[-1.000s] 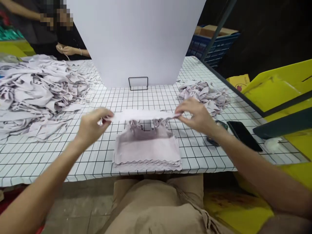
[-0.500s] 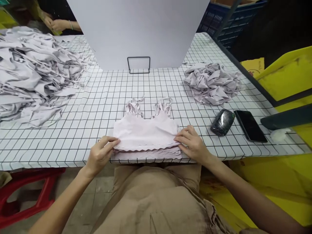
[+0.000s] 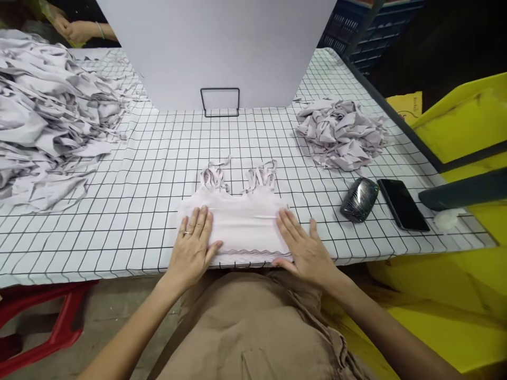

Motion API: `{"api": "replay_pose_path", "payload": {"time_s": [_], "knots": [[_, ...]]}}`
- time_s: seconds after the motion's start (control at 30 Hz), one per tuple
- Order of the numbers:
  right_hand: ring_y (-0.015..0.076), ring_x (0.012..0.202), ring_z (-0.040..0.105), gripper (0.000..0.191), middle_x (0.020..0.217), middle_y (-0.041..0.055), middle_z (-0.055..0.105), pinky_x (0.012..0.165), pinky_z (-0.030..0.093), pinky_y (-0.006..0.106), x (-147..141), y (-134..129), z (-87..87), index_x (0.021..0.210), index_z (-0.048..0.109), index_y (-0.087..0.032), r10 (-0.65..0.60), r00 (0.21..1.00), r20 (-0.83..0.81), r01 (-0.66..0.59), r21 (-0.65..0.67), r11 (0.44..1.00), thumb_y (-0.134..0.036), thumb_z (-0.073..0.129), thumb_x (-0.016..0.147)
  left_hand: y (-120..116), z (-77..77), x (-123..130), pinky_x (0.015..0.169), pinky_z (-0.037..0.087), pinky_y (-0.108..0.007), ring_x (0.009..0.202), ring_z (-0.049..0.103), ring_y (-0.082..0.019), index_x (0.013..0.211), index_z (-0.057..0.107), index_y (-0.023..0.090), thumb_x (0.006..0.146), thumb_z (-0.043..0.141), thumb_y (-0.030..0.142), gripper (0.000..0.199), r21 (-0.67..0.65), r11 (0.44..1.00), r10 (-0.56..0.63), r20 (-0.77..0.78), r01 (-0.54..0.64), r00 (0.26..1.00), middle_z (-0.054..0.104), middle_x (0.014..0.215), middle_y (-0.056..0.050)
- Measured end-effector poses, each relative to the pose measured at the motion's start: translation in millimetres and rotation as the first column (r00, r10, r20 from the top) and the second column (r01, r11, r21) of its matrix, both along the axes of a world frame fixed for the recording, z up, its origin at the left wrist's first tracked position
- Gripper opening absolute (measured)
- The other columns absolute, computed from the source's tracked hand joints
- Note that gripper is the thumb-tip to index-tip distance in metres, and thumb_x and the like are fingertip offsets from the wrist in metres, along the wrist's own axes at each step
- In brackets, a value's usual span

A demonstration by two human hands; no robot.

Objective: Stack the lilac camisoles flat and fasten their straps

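A stack of pale pink strappy tops (image 3: pixel 245 227) lies flat at the table's near edge, straps bunched at the far side and a wavy hem toward me. Flat on the left side of the top piece rests my left hand (image 3: pixel 193 245), its fingers stretched out and a ring on one of them. My right hand (image 3: pixel 303 245) presses the right side, also with fingers extended and thumb spread. Neither hand grips the fabric. How many layers lie under the top one is hidden.
A large heap of grey-pink fabric pieces (image 3: pixel 51 116) covers the left; a smaller pile (image 3: pixel 343 134) sits at right. Near it lie a black-wrapped object (image 3: pixel 359 199) and a phone (image 3: pixel 403 205). A white board (image 3: pixel 222 53) stands behind. Another person's hands (image 3: pixel 75 30) show at far left.
Both hands have let go of the hem corners and now lie flat on the top piece. Its hem has come nearer to me, covering more of the layers below. The view has shifted slightly.
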State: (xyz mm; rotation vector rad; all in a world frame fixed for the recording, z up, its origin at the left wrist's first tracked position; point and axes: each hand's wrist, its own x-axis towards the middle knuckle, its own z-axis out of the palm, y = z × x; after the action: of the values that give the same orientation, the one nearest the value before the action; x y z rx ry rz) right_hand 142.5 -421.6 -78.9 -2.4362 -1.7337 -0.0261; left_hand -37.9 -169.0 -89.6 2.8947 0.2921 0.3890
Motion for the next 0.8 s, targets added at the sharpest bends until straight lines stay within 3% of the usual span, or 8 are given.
{"api": "replay_pose_path", "payload": {"time_s": [0.13, 0.23, 0.3, 0.4, 0.53, 0.63, 0.7, 0.8], "knots": [[0.0401, 0.152, 0.028, 0.078, 0.162, 0.0192, 0.036, 0.109, 0.031, 0.072, 25.4, 2.3, 25.9, 0.165, 0.004, -0.021, 0.002, 0.999, -0.052, 0.006, 0.154, 0.988, -0.059, 0.033, 0.104, 15.6, 9.5, 1.0, 0.124, 0.028, -0.057, 0.152, 0.034, -0.032, 0.152, 0.046, 0.016, 0.104, 0.049, 0.036, 0.052, -0.191, 0.982, 0.015, 0.150, 0.014, 0.989, 0.043, 0.160, -0.016], [0.0351, 0.140, 0.045, 0.052, 0.143, 0.0141, 0.060, 0.111, 0.037, 0.061, 54.8, 54.4, 53.2, 0.153, 0.044, -0.022, 0.060, 0.997, -0.048, -0.037, 0.386, 0.922, -0.040, 0.046, 0.105, 46.1, 27.6, 19.1, 0.112, 0.047, -0.049, 0.132, 0.059, -0.028, 0.130, 0.066, 0.019, 0.098, 0.060, 0.034, 0.036, -0.405, 0.913, 0.178, 0.280, -0.052, 0.943, 0.067, 0.136, -0.012], [0.0310, 0.124, 0.055, 0.033, 0.125, 0.0130, 0.069, 0.106, 0.044, 0.052, 76.5, 108.1, 64.3, 0.130, 0.066, -0.018, 0.151, 0.987, -0.052, -0.115, 0.427, 0.897, -0.029, 0.051, 0.103, 70.2, 39.1, 37.8, 0.096, 0.057, -0.043, 0.110, 0.069, -0.026, 0.115, 0.073, 0.020, 0.094, 0.064, 0.036, 0.028, -0.530, 0.842, 0.283, 0.274, -0.101, 0.919, 0.076, 0.117, -0.010], [0.0295, 0.105, 0.055, 0.027, 0.106, 0.0135, 0.071, 0.095, 0.047, 0.050, 107.4, 194.8, 63.9, 0.108, 0.076, -0.016, 0.152, 0.981, -0.122, -0.115, 0.269, 0.956, -0.017, 0.050, 0.100, 100.0, 51.1, 66.2, 0.082, 0.058, -0.039, 0.091, 0.070, -0.023, 0.101, 0.076, 0.019, 0.088, 0.066, 0.038, 0.025, -0.666, 0.733, 0.350, 0.201, -0.134, 0.915, 0.078, 0.105, -0.009], [0.0307, 0.102, 0.053, 0.027, 0.098, 0.0126, 0.068, 0.094, 0.044, 0.056, 132.1, 277.6, 45.7, 0.109, 0.079, -0.021, 0.147, 0.960, -0.237, -0.148, 0.016, 0.989, -0.013, 0.065, 0.088, 121.3, 57.8, 90.3, 0.080, 0.056, -0.037, 0.091, 0.069, -0.023, 0.097, 0.077, 0.019, 0.081, 0.069, 0.040, 0.028, -0.755, 0.636, 0.358, 0.103, -0.161, 0.928, 0.078, 0.107, -0.009], [0.0269, 0.094, 0.057, 0.021, 0.083, 0.0079, 0.068, 0.096, 0.042, 0.055, 134.9, 301.8, 35.8, 0.095, 0.081, -0.022, 0.230, 0.925, -0.302, -0.243, -0.005, 0.970, -0.011, 0.070, 0.081, 132.2, 58.1, 99.0, 0.080, 0.055, -0.037, 0.087, 0.068, -0.022, 0.096, 0.078, 0.017, 0.077, 0.072, 0.037, 0.028, -0.797, 0.573, 0.372, 0.044, -0.192, 0.927, 0.078, 0.105, -0.010], [0.0243, 0.090, 0.058, 0.020, 0.078, 0.0069, 0.067, 0.097, 0.043, 0.051, 131.9, 304.1, 34.6, 0.090, 0.079, -0.019, 0.235, 0.928, -0.289, -0.233, 0.041, 0.972, -0.009, 0.063, 0.084, 139.4, 57.3, 103.8, 0.080, 0.054, -0.036, 0.086, 0.067, -0.021, 0.095, 0.078, 0.017, 0.076, 0.072, 0.034, 0.027, -0.843, 0.506, 0.388, 0.033, -0.182, 0.921, 0.077, 0.104, -0.010], [0.0207, 0.085, 0.062, 0.026, 0.083, 0.0069, 0.070, 0.090, 0.048, 0.042, 122.9, 296.2, 40.0, 0.095, 0.075, -0.017, 0.241, 0.910, -0.338, -0.159, 0.254, 0.954, -0.008, 0.052, 0.087, 148.0, 57.2, 111.2, 0.075, 0.051, -0.032, 0.083, 0.065, -0.018, 0.097, 0.079, 0.017, 0.077, 0.071, 0.032, 0.025, -0.928, 0.358, 0.352, 0.028, -0.108, 0.935, 0.077, 0.108, -0.011]]}}
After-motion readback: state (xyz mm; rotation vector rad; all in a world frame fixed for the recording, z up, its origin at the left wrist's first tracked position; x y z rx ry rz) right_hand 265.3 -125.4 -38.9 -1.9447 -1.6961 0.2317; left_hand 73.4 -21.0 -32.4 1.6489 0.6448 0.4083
